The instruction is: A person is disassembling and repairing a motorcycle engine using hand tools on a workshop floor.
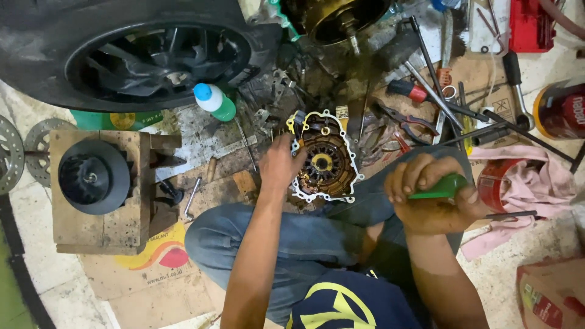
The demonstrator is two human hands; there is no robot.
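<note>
My left hand [279,163] is down on the left rim of the engine cover [324,159], fingers curled and pressed against its edge, though I can't tell how hard they're actually gripping since the knuckles hide the tips. The cover itself sits on the floor just past my knees, open side up, white gasket running round the outline and the coppery stator ring in the middle. My right hand [426,196] is up over my right knee, fingers wrapped tight round the green handle of a screwdriver [442,187], with the dark shaft poking out to the right, well apart from the cover. Moving out from there: a pink rag [524,176] lies bunched up on the right, touching a red tin, and farther off there's a messy spread of tools, pliers [405,122] with red grips, long bars and a socket wrench on cardboard. Just left of the cover a green bottle [215,100] with a blue cap is lying tilted. On the left, a wooden block [100,228] holds a black pulley-looking part. A big wheel [140,55] fills the far left, and brake discs [24,152] sit at the left edge.
</note>
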